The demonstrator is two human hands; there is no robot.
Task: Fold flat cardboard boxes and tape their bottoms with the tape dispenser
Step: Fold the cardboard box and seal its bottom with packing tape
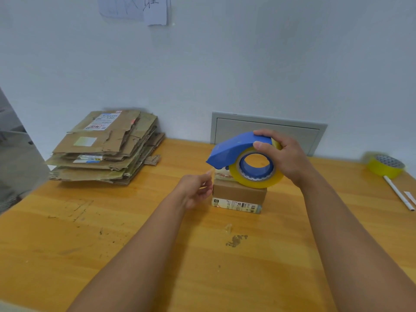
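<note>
Table (94, 233) of orange wood carries everything here; a stack of flattened cardboard boxes (105, 147) lies at its far left by the wall. Near the centre stands a small folded box (238, 194), with the blue tape dispenser (240, 158) held just above its top, gripped by the right hand (281, 156). The left hand (198, 190), beside the box, pinches the clear tape end (210, 173). A yellow tape roll (386, 166) sits far right.
</note>
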